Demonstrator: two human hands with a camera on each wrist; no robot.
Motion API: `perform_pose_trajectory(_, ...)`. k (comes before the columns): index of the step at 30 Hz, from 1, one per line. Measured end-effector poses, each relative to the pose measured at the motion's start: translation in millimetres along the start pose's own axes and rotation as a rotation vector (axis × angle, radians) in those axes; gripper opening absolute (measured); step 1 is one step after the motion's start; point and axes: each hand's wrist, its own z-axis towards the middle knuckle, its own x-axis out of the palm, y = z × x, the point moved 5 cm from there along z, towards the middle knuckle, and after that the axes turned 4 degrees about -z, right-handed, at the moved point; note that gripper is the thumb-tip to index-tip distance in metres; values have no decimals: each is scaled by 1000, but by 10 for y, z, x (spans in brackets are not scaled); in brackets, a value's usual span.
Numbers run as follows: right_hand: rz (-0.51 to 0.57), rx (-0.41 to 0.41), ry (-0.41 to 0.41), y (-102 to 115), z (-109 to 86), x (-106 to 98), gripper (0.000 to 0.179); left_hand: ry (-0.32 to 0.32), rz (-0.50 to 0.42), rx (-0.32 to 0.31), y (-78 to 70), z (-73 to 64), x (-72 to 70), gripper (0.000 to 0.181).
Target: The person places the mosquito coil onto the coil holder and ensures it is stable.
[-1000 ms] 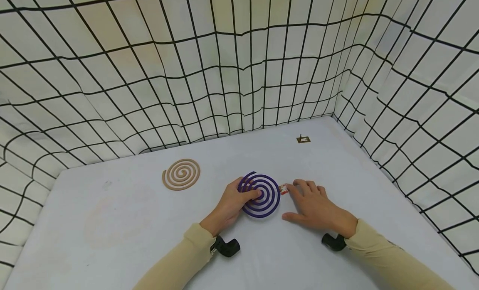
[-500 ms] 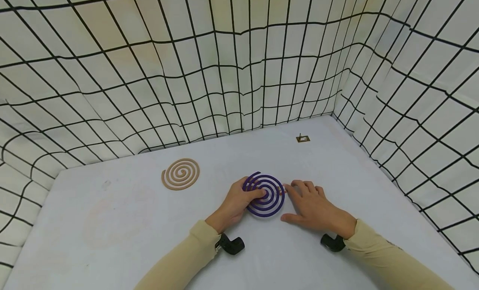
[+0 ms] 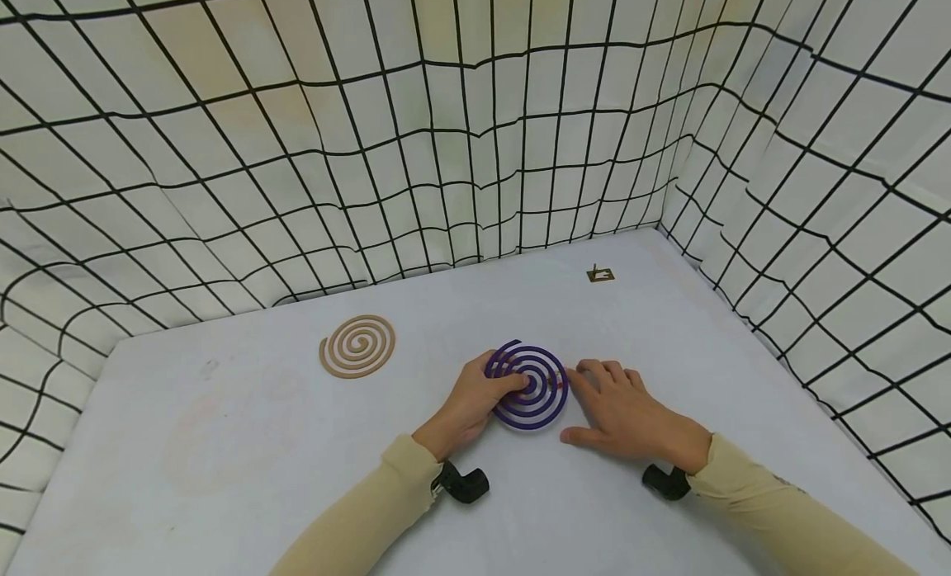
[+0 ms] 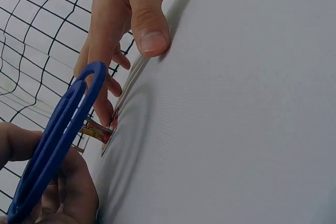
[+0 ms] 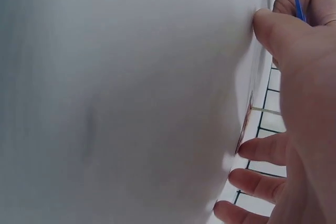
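My left hand pinches a blue-purple mosquito coil near its centre, thumb on top and fingers beneath. In the left wrist view the coil is tilted on edge above the white surface. Behind its right rim is a small red-and-yellow printed coil stand, its upright tab pointing at the coil; whether they touch I cannot tell. My right hand lies with fingers spread, the index fingertip at the stand's base. In the right wrist view that base is a thin edge beside the fingertip.
A tan mosquito coil lies flat at the left rear. Near the back right corner rests a brass-coloured coil stand with a raised tab. A black grid-patterned white curtain closes off the back and sides of the white table.
My left hand has carried the blue-purple mosquito coil a little to the right, so its rim now overlaps the printed stand. My right hand stays nearly still.
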Motion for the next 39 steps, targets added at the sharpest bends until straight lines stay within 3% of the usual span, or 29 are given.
perform_pose_trajectory(8,-19,-37,3,-53,-6,14,88,3,5,-14,-14,50,33,58)
perform_pose_trajectory(39,8,-36,7,58,-53,22,93,11,-30,-1,0,121,165,57)
